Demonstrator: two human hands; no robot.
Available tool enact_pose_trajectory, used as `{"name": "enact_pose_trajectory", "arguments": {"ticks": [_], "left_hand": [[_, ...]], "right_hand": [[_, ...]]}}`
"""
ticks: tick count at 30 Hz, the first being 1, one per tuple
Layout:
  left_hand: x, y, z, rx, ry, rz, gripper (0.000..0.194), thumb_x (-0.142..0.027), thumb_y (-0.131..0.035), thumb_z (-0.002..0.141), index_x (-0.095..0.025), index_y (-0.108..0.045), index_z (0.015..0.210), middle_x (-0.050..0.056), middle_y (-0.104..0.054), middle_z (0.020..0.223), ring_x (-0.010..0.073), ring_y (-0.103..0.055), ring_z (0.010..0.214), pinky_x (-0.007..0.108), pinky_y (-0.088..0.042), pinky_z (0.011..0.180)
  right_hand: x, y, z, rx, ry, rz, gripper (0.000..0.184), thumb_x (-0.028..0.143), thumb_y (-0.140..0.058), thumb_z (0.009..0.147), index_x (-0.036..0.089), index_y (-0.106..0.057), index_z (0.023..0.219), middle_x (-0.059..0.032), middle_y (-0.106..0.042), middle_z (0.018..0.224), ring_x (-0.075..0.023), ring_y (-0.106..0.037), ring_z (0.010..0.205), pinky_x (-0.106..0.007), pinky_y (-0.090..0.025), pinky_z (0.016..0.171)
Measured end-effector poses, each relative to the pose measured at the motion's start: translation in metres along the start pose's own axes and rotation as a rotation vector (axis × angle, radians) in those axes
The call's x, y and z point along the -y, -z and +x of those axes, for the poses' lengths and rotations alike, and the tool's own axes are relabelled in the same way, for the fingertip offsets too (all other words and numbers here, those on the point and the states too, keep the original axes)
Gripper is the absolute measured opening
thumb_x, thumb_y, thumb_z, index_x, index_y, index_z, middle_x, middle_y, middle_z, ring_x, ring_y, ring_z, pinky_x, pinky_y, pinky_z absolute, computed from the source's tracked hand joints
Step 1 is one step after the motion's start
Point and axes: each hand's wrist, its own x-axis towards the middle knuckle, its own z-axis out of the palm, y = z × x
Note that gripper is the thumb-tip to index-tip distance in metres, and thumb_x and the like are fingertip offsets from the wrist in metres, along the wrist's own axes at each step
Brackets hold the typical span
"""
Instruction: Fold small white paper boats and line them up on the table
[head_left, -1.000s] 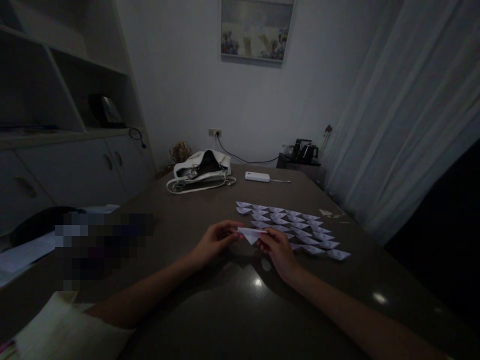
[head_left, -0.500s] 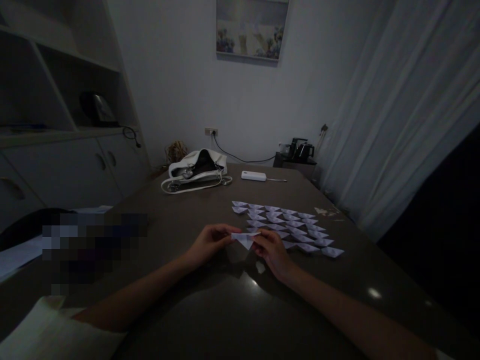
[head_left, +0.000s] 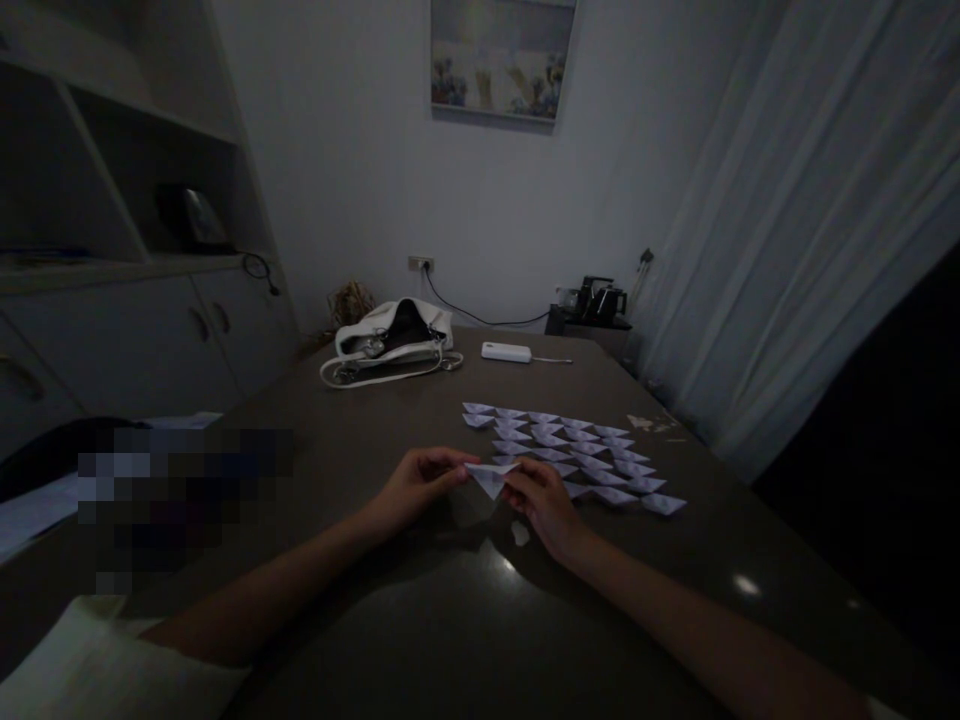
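Both of my hands pinch one small white folded paper piece (head_left: 490,477) just above the dark table (head_left: 390,620). My left hand (head_left: 417,489) grips its left end with closed fingers. My right hand (head_left: 546,504) holds its right end, fingers curled. Just beyond and right of my hands, several similar folded paper pieces (head_left: 577,453) lie flat in neat rows on the table.
A white handbag (head_left: 394,343) and a white power bank (head_left: 506,351) with a cable lie at the table's far end. A blurred-out patch and papers (head_left: 34,505) sit at the left. Cabinets stand left, a kettle stand (head_left: 596,305) at the back, curtains right.
My hands and the paper piece stay together in much the same spot; the view has shifted slightly, and the piece's right flap looks folded in shorter than one second ago.
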Motion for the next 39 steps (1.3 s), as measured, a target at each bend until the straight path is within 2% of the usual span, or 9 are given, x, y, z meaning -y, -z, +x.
{"name": "enact_pose_trajectory", "arguments": {"ticks": [6, 11, 18, 23, 29, 34, 39], "left_hand": [[-0.001, 0.0, 0.001, -0.052, -0.008, 0.011, 0.021, -0.03, -0.069, 0.073, -0.014, -0.069, 0.087, 0.006, -0.072, 0.085, 0.0165, -0.065, 0.075, 0.026, -0.049, 0.067], [0.002, 0.001, 0.002, -0.067, -0.001, 0.004, 0.021, -0.029, -0.069, 0.074, -0.014, -0.069, 0.088, 0.005, -0.072, 0.082, 0.0154, -0.064, 0.072, 0.024, -0.049, 0.064], [0.007, 0.006, 0.004, -0.108, 0.079, -0.041, 0.023, -0.027, -0.072, 0.069, -0.013, -0.07, 0.086, 0.005, -0.072, 0.08, 0.0155, -0.064, 0.07, 0.024, -0.049, 0.065], [0.012, 0.008, 0.005, -0.122, 0.161, -0.089, 0.025, -0.027, -0.073, 0.067, -0.013, -0.071, 0.087, 0.006, -0.072, 0.079, 0.0155, -0.064, 0.067, 0.025, -0.048, 0.064], [0.016, 0.007, 0.008, -0.153, 0.21, -0.127, 0.026, -0.028, -0.075, 0.066, -0.013, -0.071, 0.086, 0.003, -0.07, 0.072, 0.012, -0.061, 0.061, 0.021, -0.046, 0.06], [0.014, 0.007, 0.007, -0.094, 0.222, -0.146, 0.021, -0.03, -0.074, 0.068, -0.011, -0.069, 0.078, 0.001, -0.068, 0.065, 0.0112, -0.06, 0.055, 0.021, -0.045, 0.057], [0.014, 0.006, 0.008, -0.091, 0.222, -0.12, 0.021, -0.03, -0.072, 0.07, -0.011, -0.065, 0.074, 0.001, -0.067, 0.062, 0.0104, -0.057, 0.051, 0.021, -0.043, 0.053]], "right_hand": [[0.0, 0.0, 0.0, -0.013, 0.008, -0.015, 0.015, 0.028, -0.065, 0.065, 0.017, -0.056, 0.059, 0.0024, -0.055, 0.052, -0.0088, -0.045, 0.046, -0.021, -0.029, 0.045], [-0.001, 0.001, 0.001, -0.003, 0.013, -0.017, 0.018, 0.03, -0.066, 0.065, 0.017, -0.055, 0.059, 0.0024, -0.056, 0.053, -0.0092, -0.046, 0.046, -0.021, -0.03, 0.045], [-0.001, 0.0, 0.0, 0.038, 0.078, -0.083, 0.019, 0.03, -0.065, 0.068, 0.017, -0.054, 0.059, 0.0023, -0.056, 0.053, -0.0092, -0.046, 0.046, -0.021, -0.032, 0.044], [0.0, 0.001, -0.001, 0.02, 0.109, -0.171, 0.02, 0.031, -0.063, 0.071, 0.017, -0.055, 0.059, 0.0022, -0.056, 0.054, -0.0099, -0.047, 0.047, -0.021, -0.033, 0.045], [0.0, 0.001, 0.0, 0.011, 0.117, -0.18, 0.021, 0.031, -0.062, 0.072, 0.017, -0.055, 0.058, 0.0018, -0.056, 0.054, -0.01, -0.047, 0.047, -0.021, -0.033, 0.045], [0.0, 0.0, -0.001, 0.009, 0.131, -0.194, 0.022, 0.032, -0.062, 0.073, 0.017, -0.054, 0.058, 0.0021, -0.055, 0.053, -0.0101, -0.047, 0.047, -0.021, -0.033, 0.045], [-0.004, 0.001, 0.002, 0.013, 0.169, -0.234, 0.024, 0.034, -0.062, 0.074, 0.017, -0.054, 0.06, 0.0022, -0.054, 0.053, -0.01, -0.046, 0.047, -0.021, -0.033, 0.046]]}}
